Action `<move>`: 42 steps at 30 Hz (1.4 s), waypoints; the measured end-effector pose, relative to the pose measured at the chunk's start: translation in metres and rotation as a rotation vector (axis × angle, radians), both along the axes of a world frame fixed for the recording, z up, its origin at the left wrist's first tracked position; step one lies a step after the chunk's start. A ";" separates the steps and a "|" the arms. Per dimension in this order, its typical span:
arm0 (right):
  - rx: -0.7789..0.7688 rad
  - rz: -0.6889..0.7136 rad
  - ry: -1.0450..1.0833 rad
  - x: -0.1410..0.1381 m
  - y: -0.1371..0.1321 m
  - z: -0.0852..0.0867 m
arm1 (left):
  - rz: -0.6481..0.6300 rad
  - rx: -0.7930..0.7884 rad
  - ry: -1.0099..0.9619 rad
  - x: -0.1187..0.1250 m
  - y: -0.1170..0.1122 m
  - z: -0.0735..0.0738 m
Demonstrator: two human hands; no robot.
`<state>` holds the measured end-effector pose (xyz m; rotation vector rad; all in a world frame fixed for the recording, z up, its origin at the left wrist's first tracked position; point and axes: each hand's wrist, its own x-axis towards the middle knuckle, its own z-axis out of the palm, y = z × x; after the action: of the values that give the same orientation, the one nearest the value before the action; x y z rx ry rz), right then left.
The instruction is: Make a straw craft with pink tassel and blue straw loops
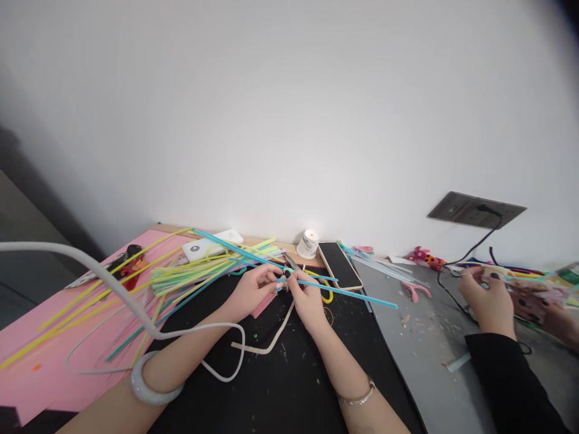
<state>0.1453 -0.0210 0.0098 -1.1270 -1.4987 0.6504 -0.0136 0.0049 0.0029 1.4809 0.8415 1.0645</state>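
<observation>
Landmark: one phone (340, 266), dark screen up, lying at the far edge of a black mat (217, 392).

Left hand (254, 290): left of the phone and nearer the viewer; thumb and fingertips pinched together at the blue stem's inner end, finer contact hidden.

Right hand (307, 299): just beside the left, nearer than the phone; thumb and fingers clamped on the blue stem.

Blue stem (366, 296), fuzzy: one, its free length passed in front of the phone's near edge.

Cream stem (279, 337): one, bent, nearer than the phone and left of it.

Yellow-handled scissors (326, 294): one pair, left of the phone, partly hidden by the right hand.

White cup (308, 244): one, just left of the phone.

Pastel stems (181, 278): one loose bundle, well left of the phone.

Pink pliers (415, 291): one pair, right of the phone.

Co-worker's hand (491, 301): far right of the phone, black-sleeved.
</observation>
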 end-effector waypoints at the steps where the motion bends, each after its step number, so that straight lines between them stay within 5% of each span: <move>1: 0.006 -0.010 -0.002 0.000 0.000 0.000 | -0.011 -0.005 -0.007 0.000 0.000 0.000; 42: -0.062 -0.131 0.088 0.005 0.002 -0.009 | -0.025 -0.076 0.000 0.000 -0.002 0.009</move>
<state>0.1504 -0.0186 0.0009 -1.2180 -1.3255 0.6514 -0.0134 0.0031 0.0124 1.4242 0.8523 1.0034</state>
